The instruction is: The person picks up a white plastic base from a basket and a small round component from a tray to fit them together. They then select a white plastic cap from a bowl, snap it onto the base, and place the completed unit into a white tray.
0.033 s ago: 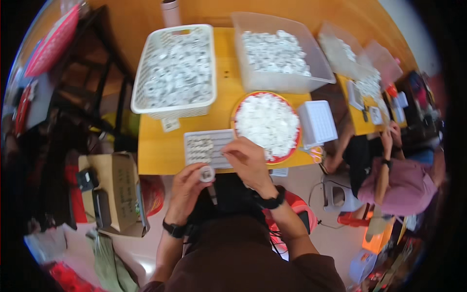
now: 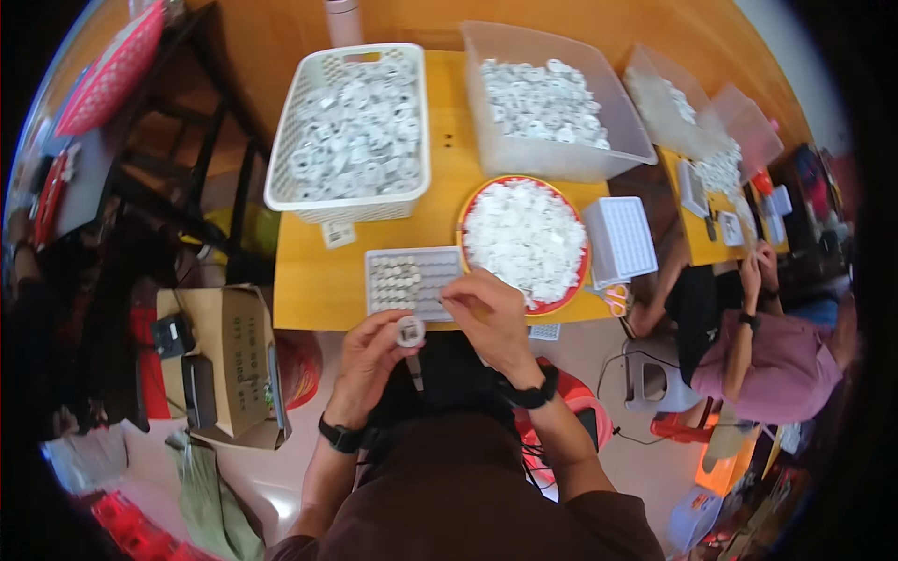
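Observation:
Between the thumb and fingers of my left hand (image 2: 365, 369) is a white round plastic piece (image 2: 410, 331) with a dark squarish centre, held in front of the table edge. My right hand (image 2: 496, 323) is just to its right, thumb and fingertips pinched together; a tiny dark speck shows at the tips, too small to name. Behind both hands lies a pale grooved tray (image 2: 438, 278). Rows of small metallic parts (image 2: 395, 280) fill its left side. Touching or nearly touching the tray, a round red-rimmed plate (image 2: 586, 262) carries a heap of small white pieces (image 2: 524, 238).
A white basket (image 2: 360, 210) and a clear bin (image 2: 561, 166), both full of white round pieces, stand at the back of the yellow table (image 2: 318, 280). White stacked trays (image 2: 622, 241) and scissors (image 2: 615, 298) lie right. Another person (image 2: 767, 360) works at the right-hand table.
The whole view has shifted slightly, so the table sits a little farther right. My right hand stays pinched near the tray; my left hand keeps hold of the round piece.

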`<state>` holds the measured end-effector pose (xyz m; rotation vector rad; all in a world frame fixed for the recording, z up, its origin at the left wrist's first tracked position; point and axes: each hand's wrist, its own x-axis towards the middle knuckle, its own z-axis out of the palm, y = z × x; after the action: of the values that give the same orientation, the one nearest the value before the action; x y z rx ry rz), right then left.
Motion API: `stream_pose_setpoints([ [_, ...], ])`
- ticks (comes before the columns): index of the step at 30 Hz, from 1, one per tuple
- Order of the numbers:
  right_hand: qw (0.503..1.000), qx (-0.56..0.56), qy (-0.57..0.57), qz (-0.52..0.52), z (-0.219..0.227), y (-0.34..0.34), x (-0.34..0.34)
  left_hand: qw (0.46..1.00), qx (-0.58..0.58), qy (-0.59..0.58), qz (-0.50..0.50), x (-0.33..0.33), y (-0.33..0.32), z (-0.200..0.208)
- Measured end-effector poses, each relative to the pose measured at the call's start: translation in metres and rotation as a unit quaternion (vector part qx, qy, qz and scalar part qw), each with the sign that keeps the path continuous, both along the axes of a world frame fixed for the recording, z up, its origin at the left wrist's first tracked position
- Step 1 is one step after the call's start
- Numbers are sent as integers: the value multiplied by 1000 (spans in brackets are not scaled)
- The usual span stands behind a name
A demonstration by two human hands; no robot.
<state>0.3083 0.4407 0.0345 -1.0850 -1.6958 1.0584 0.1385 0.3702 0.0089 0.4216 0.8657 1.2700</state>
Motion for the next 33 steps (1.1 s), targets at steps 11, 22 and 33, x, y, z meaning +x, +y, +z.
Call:
stream_pose_setpoints([
  [11, 984, 174, -40, -3, 2, -30, -16, 1000, 5, -8, -24, 3, 1, 2],
  [22, 953, 270, -117, 66, 0, -28, -14, 1000, -7, -2, -20, 6, -1, 0],
  [33, 961, 250, -102, 57, -8, -27, -9, 999, -37, 9, -16, 12, 2, -4],
])
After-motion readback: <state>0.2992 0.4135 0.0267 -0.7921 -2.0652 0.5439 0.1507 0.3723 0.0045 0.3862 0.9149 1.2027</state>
